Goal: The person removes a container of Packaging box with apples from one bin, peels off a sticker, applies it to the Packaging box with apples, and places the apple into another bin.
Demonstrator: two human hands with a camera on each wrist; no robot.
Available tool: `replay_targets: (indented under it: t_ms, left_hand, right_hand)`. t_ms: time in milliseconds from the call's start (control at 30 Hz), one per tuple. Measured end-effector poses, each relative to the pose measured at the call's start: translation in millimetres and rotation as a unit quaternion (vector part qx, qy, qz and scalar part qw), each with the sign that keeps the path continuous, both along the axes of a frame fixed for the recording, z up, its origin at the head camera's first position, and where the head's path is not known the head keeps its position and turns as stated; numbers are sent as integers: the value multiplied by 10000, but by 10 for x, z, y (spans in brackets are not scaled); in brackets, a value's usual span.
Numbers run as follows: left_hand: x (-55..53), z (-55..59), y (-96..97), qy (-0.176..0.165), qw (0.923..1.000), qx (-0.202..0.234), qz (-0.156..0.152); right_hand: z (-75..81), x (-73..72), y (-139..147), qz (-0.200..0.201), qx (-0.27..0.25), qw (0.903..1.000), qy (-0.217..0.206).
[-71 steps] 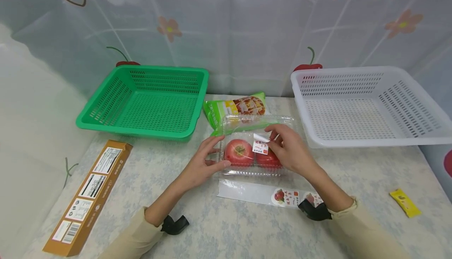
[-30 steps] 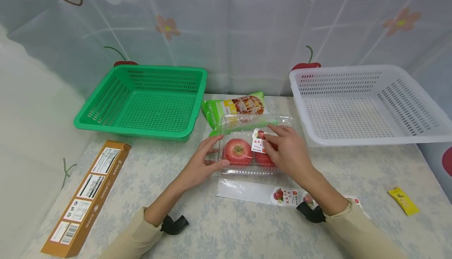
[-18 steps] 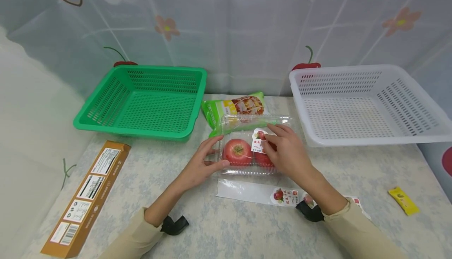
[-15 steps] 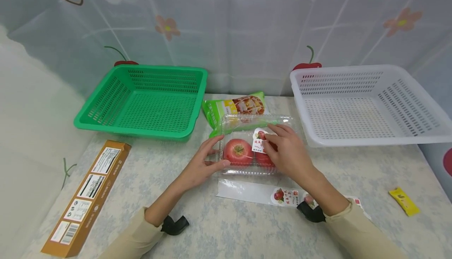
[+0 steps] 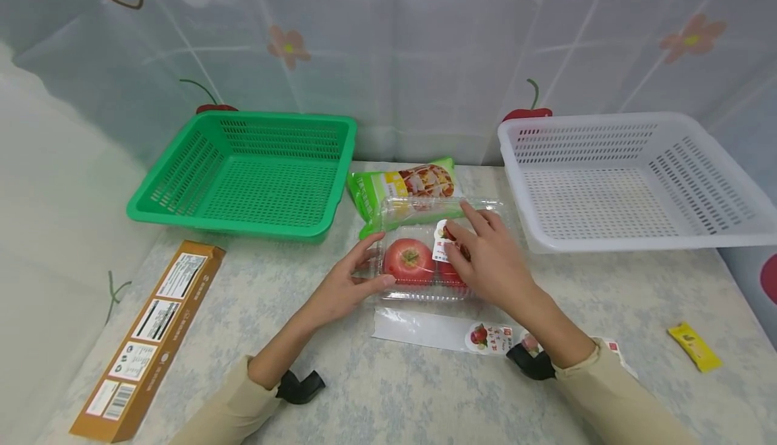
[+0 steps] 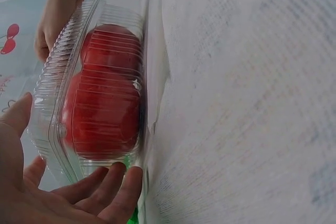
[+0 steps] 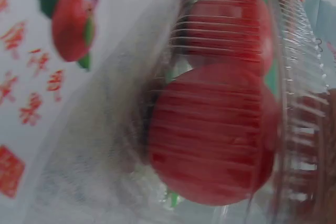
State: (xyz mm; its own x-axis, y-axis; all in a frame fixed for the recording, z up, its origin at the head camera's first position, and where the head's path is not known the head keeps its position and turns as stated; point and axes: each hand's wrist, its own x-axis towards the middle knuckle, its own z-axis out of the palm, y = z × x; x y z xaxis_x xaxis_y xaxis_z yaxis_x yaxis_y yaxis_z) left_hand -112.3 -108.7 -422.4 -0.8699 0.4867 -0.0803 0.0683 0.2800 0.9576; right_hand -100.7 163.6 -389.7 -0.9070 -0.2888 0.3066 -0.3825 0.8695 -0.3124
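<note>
A clear plastic clamshell box (image 5: pixel 425 294) with two red tomatoes (image 5: pixel 409 261) lies mid-table with its lid down. My left hand (image 5: pixel 342 291) grips its left end, thumb at the front corner and fingers along the side. In the left wrist view, those fingers (image 6: pixel 107 190) curve around the end wall of the box (image 6: pixel 52 111). On the lid sits a white fruit sticker (image 5: pixel 440 251). My right hand (image 5: pixel 494 259) presses over its right part with extended fingertips, hiding some of it. The right wrist view shows the tomatoes (image 7: pixel 215 135) through the ribbed wall.
A strip of fruit stickers (image 5: pixel 425 328) lies in front, partly under the right forearm. Behind the box is a green food bag (image 5: pixel 370 195). A green basket (image 5: pixel 243 226) and white basket (image 5: pixel 643 239) stand behind; a long brown box (image 5: pixel 152 344) lies left, a yellow packet (image 5: pixel 695 346) right.
The sticker's lifted upper edge has come down flat on the lid. My right hand has gone from pinching that edge to pressing across the sticker. The left hand stays put.
</note>
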Motion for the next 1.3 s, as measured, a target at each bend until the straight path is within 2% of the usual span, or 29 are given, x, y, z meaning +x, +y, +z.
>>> replay_targets:
  t_ms: [100, 200, 333, 500, 633, 733, 900, 967, 1033, 1167, 1300]
  left_hand:
    - [-6, -4, -4, 21, 10000, 0, -21]
    - [-13, -7, -2, 22, 10000, -8, -40]
    - [-13, -2, 5, -23, 10000, -37, -50]
    - [-8, 13, 8, -103, 9999, -106, -31]
    - [-10, 22, -1, -154, 9998, -106, -5]
    - [-12, 21, -9, -155, 9998, -118, -4]
    - [-10, 30, -6, -161, 9997, -160, -16]
    - [-5, 35, -5, -207, 9996, -166, 11]
    - [-4, 34, -2, -251, 9995, -166, 28]
    - [-5, 32, 3, -272, 9995, -148, 35]
    - [-12, 34, 1, -256, 9996, -114, 13]
  right_hand:
    - [-11, 6, 21, 62, -555, 9984, 91]
    - [-16, 6, 46, 257, -679, 9973, 82]
    - [-4, -2, 44, 360, -113, 9991, -218]
    - [22, 6, -17, 1, 790, 9943, -711]
    - [26, 7, -43, -217, 1033, 9918, -721]
    - [23, -4, -44, -233, 1057, 9916, -714]
    - [54, -14, -22, 22, 783, 9921, -983]
    - [57, -19, -10, 94, 526, 9936, -996]
    - [46, -13, 4, 111, 183, 9961, -851]
    - [2, 36, 36, 135, -610, 9978, -221]
    - [-25, 63, 45, 100, -775, 9968, 175]
